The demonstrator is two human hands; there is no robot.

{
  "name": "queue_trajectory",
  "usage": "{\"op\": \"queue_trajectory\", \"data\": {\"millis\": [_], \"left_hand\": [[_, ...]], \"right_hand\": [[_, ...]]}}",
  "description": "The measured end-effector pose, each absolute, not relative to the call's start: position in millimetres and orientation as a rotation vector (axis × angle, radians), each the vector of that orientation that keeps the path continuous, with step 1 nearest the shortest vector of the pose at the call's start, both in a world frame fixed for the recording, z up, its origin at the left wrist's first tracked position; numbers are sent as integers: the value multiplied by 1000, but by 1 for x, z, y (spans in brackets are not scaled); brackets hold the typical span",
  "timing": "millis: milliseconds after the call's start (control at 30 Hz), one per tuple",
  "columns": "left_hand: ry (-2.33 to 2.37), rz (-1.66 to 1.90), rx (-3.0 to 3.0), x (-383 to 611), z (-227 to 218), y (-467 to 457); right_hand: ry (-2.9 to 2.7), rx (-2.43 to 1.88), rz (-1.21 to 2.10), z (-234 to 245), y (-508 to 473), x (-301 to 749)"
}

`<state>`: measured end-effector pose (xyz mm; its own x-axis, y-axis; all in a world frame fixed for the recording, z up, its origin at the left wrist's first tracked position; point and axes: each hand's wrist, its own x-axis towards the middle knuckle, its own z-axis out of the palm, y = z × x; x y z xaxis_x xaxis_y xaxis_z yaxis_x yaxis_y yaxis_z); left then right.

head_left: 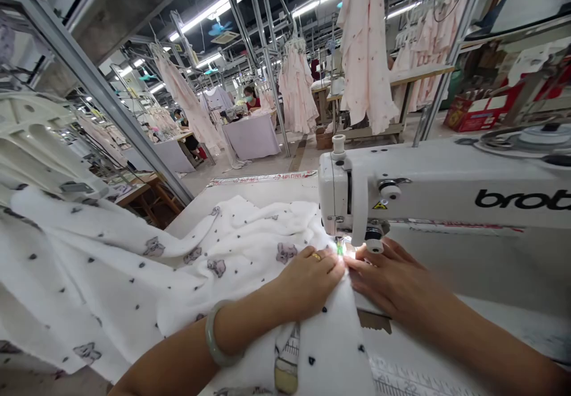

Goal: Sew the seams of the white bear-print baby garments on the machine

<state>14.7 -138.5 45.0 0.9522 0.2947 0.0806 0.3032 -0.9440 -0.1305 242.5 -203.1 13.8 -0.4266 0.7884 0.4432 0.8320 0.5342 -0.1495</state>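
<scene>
White printed fabric (178, 289) with grey elephants and small dark hearts spreads over the sewing table and runs under the sewing machine (423, 185). At the lit presser foot (339, 246), my left hand (307, 283) presses on the fabric, fingers bent and close together; it wears a ring and a pale bangle (216, 333). On the other side of the foot, my right hand (388, 274) has its thumb and forefinger closed at the fabric's edge. Some of its fingers are partly hidden behind the machine's knob. The fingertips of both hands almost meet.
A tape-measure strip (410, 381) runs along the table's front. At left, fabric drapes by a white plastic hanger-like frame (40, 134) and a slanted metal post (107, 93). Pink garments (366, 45) hang beyond; co-workers sit farther back. A red box (475, 110) stands right.
</scene>
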Motion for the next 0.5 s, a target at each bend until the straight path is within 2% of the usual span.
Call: {"op": "queue_trajectory", "data": {"millis": [233, 500], "left_hand": [[-526, -73, -2993, 24, 45, -126], [-720, -42, -3062, -3, 59, -154]], "right_hand": [[-2304, -1363, -155, 9, -200, 247], [-2226, -1337, -236, 29, -218, 243]]}}
